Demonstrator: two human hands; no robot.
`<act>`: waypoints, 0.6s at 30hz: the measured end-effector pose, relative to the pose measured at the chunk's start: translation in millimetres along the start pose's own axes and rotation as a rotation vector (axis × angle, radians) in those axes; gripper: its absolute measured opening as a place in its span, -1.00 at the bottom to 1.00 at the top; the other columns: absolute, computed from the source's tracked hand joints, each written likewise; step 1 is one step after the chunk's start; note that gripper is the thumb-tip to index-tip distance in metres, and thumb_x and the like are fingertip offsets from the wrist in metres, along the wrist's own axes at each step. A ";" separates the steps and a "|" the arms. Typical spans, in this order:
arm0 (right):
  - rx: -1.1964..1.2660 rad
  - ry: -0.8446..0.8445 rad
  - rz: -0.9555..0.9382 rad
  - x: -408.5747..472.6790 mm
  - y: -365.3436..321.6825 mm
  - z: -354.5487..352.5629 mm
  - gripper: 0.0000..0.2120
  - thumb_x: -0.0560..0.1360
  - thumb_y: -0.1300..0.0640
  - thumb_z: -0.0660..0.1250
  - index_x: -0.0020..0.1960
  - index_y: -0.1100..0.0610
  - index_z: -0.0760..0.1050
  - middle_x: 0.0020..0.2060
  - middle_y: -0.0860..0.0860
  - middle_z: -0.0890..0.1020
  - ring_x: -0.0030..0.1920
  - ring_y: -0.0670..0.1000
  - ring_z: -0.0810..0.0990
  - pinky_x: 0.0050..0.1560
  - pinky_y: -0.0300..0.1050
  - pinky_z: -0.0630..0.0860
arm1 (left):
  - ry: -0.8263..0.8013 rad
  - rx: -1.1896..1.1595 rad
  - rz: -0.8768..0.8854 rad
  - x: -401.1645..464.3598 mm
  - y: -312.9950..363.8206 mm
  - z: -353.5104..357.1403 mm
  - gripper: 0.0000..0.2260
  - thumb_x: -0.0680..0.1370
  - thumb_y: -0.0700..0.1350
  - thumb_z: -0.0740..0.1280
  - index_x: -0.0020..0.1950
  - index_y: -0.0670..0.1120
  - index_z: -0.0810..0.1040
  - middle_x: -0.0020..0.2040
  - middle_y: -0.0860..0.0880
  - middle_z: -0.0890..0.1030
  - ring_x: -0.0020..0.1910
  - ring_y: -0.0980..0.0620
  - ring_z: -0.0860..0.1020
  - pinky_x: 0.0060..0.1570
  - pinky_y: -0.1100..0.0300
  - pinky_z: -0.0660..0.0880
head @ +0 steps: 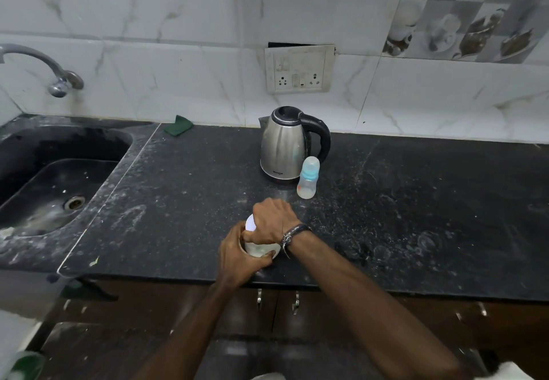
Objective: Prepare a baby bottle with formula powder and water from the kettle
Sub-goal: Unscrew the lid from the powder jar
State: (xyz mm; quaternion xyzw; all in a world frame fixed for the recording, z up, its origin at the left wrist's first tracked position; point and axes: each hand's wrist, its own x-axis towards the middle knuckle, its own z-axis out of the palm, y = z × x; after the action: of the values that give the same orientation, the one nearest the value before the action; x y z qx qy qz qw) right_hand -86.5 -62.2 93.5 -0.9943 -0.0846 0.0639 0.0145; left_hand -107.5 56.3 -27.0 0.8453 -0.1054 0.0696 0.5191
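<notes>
A small white formula container (261,249) stands near the front edge of the black counter (416,201). My left hand (240,256) grips its body from the near side. My right hand (274,222) covers its top, fingers curled round a white lid (250,222) that peeks out at the left. Most of the container is hidden by both hands. A baby bottle (308,177) with a blue collar and clear cap stands upright farther back, right beside the steel kettle (286,146) with its black handle.
A black sink (44,183) with a drain fills the left side, a tap (44,64) above it. A green scrub pad (179,125) lies by the wall. A socket plate (298,69) hangs above the kettle. Cabinet doors sit below the counter edge.
</notes>
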 end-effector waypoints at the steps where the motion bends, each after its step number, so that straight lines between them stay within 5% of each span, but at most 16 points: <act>1: 0.007 -0.002 -0.008 0.3 0.2 -0.8 -0.52 0.42 -0.23 0.37 0.03 0.18 0.57 0.01 0.17 0.65 -0.01 0.21 0.62 -0.17 -0.05 0.41 | 0.007 -0.004 0.008 -0.7 1.4 0.1 -0.36 0.09 0.15 0.65 0.08 0.29 0.46 -0.04 0.29 0.61 -0.09 0.25 0.61 -0.19 0.42 0.51; 9: 0.027 -0.037 -0.065 -0.2 4.5 -4.1 -0.48 0.37 -0.21 0.43 0.09 0.19 0.52 0.07 0.21 0.60 0.03 0.23 0.59 -0.05 0.01 0.47 | 0.026 -0.037 -0.008 -4.4 4.7 0.6 -0.33 0.12 0.03 0.69 0.15 0.17 0.49 -0.05 0.21 0.64 -0.06 0.26 0.61 -0.14 0.48 0.47; 15: -0.003 -0.254 -0.225 -2.2 14.6 -16.9 -0.45 0.35 0.09 0.52 0.29 0.11 0.42 0.18 0.19 0.42 0.16 0.23 0.48 0.04 0.04 0.51 | -0.010 -0.018 -0.014 -3.3 3.2 0.1 -0.28 0.13 0.05 0.64 0.23 -0.07 0.54 0.10 0.02 0.66 0.06 0.10 0.62 0.07 0.18 0.57; 18: 0.124 -0.264 -0.179 0.8 14.9 -23.0 -0.55 0.42 -0.03 0.44 0.26 0.08 0.48 0.16 0.20 0.44 0.16 0.24 0.52 -0.04 -0.02 0.47 | -0.013 -0.017 -0.019 -3.6 1.6 1.0 -0.29 0.14 -0.03 0.68 0.24 -0.05 0.53 0.11 0.04 0.65 0.07 0.12 0.61 0.07 0.18 0.56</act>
State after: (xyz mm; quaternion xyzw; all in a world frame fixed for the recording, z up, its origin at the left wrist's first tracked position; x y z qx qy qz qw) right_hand -80.2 -77.1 115.6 -0.9629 -0.1701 0.1974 0.0702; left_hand -111.3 55.1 -26.9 0.8422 -0.1013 0.0580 0.5264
